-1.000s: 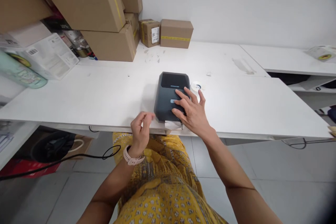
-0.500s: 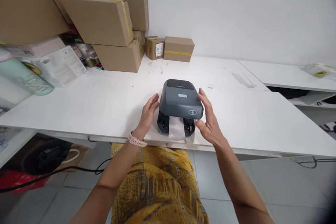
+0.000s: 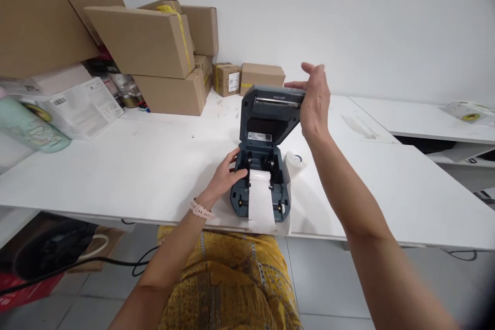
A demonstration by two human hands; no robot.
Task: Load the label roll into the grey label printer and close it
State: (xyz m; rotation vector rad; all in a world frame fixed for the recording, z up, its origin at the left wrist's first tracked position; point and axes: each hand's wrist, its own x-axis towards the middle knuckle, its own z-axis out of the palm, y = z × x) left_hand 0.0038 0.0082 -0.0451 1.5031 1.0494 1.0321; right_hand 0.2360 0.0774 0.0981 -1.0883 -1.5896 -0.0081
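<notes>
A dark grey label printer (image 3: 284, 191) stands near the table's front edge, its lid (image 3: 270, 113) raised. White paper (image 3: 262, 206) runs from a small roll inside over the front lip. My left hand (image 3: 228, 171) rests on the printer's left side wall, fingers apart, thumb over the rim. Up at the lid's right corner is my right hand (image 3: 315, 100), its palm against the edge and its fingers spread. Beside the printer on the right lies a white paper roll (image 3: 294, 165).
Stacked cardboard boxes (image 3: 166, 93) fill the back left, with two smaller ones (image 3: 263, 75) by the wall. A mint green bottle (image 3: 34, 124) lies at the left beside a white box (image 3: 85, 108). Another white table (image 3: 425, 118) adjoins at the right.
The printer's lid has swung up, showing its inside and the roll beside it. My right hand rose with the lid; my left hand moved onto the left side wall.
</notes>
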